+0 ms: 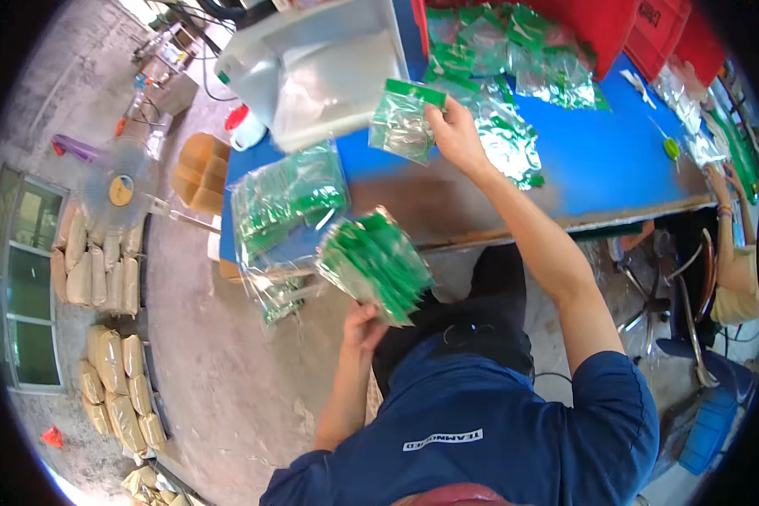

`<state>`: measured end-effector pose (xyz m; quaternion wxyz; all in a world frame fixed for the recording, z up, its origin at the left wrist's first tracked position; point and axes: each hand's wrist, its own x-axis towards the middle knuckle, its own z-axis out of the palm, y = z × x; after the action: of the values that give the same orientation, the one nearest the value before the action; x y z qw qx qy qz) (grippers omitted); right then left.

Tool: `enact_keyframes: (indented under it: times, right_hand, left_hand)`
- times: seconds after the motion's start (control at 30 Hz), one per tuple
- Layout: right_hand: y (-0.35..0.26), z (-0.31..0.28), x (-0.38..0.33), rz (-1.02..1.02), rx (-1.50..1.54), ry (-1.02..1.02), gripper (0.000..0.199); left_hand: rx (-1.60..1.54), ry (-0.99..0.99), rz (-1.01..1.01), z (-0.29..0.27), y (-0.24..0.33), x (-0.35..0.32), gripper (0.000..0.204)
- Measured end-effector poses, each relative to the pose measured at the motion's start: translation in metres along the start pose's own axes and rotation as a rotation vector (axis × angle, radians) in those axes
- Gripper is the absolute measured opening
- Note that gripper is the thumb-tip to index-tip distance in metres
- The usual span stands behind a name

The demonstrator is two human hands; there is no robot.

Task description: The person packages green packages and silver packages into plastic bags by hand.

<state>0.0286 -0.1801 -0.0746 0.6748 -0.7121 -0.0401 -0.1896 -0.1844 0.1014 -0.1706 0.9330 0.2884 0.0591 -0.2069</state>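
Note:
My left hand [363, 326] is closed on the lower end of a thick fanned stack of clear plastic packets with green tops [376, 263], held just off the table's front edge. My right hand [458, 133] pinches a single clear packet with a green header [403, 121] by its upper right corner, above the blue table. Left of it lies a large clear bag filled with green-topped packets [288, 196], one end hanging over the table edge. More loose packets [506, 139] are heaped beyond my right hand.
A grey plastic bin [337, 72] stands at the back of the blue table [582, 173], beside a red-and-white mug [244, 128]. Red crates [649, 38] rise behind the heap. A fan [120, 190] is at left, near stacked brown sacks [114, 379]. Another person's hands [725, 184] work at far right.

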Motion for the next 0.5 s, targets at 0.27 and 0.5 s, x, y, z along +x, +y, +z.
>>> enact_keyframes:
  times: [0.27,0.5]
  right_hand:
    - [-0.056,-0.010,-0.102,0.371,-0.058,-0.616,0.027]
    - [-0.022,-0.025,-0.119,-0.068,-0.429,-0.423,0.035]
  left_hand:
    - [0.135,-0.084,-0.013,-0.001,0.007,0.035,0.081]
    - [0.169,0.060,-0.070,0.027,-0.014,0.024,0.075]
